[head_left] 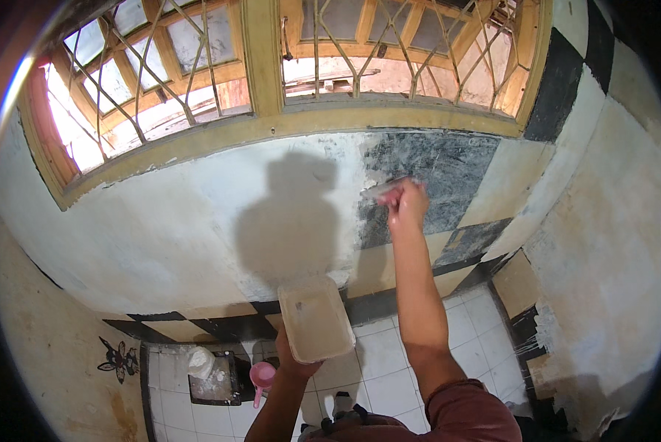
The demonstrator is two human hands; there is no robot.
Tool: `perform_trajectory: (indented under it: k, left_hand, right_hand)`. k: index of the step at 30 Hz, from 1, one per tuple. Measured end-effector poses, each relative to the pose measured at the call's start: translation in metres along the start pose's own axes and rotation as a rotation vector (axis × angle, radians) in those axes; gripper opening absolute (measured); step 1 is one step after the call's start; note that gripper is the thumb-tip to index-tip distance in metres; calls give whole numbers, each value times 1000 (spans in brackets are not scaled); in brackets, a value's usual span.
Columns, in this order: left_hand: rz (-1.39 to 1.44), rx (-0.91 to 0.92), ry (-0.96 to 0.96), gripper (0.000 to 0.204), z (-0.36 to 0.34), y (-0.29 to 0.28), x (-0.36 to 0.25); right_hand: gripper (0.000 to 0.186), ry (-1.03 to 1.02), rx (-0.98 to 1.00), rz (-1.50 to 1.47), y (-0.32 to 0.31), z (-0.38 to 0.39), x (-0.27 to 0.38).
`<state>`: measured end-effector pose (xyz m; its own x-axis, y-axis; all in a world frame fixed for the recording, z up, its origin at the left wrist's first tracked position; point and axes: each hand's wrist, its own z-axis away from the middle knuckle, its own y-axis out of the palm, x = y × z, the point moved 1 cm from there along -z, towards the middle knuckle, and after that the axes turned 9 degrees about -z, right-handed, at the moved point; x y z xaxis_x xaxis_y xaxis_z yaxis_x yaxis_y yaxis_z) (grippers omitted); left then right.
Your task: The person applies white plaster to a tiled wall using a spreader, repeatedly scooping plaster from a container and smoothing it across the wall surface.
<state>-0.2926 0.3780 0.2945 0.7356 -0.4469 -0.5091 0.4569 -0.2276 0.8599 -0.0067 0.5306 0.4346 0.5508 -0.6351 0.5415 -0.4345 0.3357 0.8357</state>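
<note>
A wall (pixel 161 214) fills most of the view, its left stretch coated white and its right part showing black and cream squares. Set into its upper part is a wide yellow-brown window frame (pixel 267 74) with metal grilles, and below runs a floor (pixel 382 350) of white tiles. On the wall under the window's right half lies a large dark square (pixel 448 173), streaked with white, its left edge meeting the white coat; left of it falls the person's shadow (pixel 290 221).

At the lower left, a low stand (pixel 212 389) on the floor bears a white bag (pixel 201 362). The pale rectangular tray (pixel 316 320) is in front of the person, low and near the middle, tilted so its inside shows. The left hand (pixel 295 359) holds it from beneath at the near left corner — how far the fingers curl underneath is hidden. A pink dipper (pixel 263 374) sits just right of the stand.

The right hand (pixel 408 202) is raised to the dark square, fingers closed around a thin, flat, pale tool (pixel 382 189). The tool is at the square's left part, near the white edge — blurred, so contact with the wall cannot be told.
</note>
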Motion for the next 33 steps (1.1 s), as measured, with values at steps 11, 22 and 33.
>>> perform_trajectory:
  k: [11,22,33]
  left_hand:
    - [213,-34,-69,48,6,5,-9]
    - [-96,70,48,51,5,5,-7]
    - [90,104,-141,43,10,23,-16]
  right_hand:
    - [12,158,-301,194,-206,-1,-166]
    - [12,163,146,120,52,40,51]
    - [7,139,219,665,-45,234,26]
